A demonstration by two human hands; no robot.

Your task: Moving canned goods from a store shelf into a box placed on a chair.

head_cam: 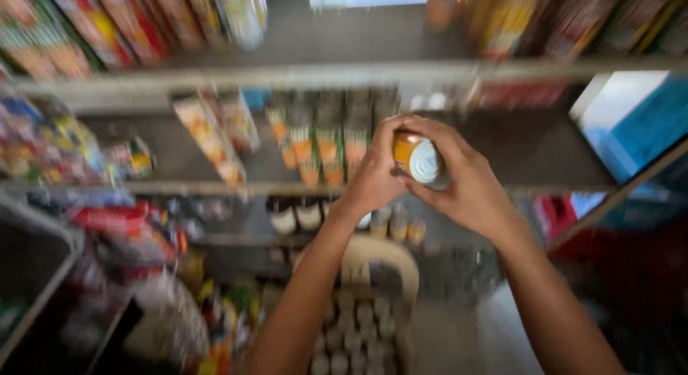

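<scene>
Orange can (416, 158), one only, sits tilted between both hands in front of the middle shelf (530, 149), its pale end facing the camera. Left hand (374, 176) and right hand (459, 178) both curl around it. Behind stands a blurred row of green-and-orange cans (319, 142), count unclear; one blue box (631, 120) stands right.

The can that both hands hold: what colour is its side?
Orange-yellow; the can has a pale silvery end. The head view shows it, though blurred.
</scene>
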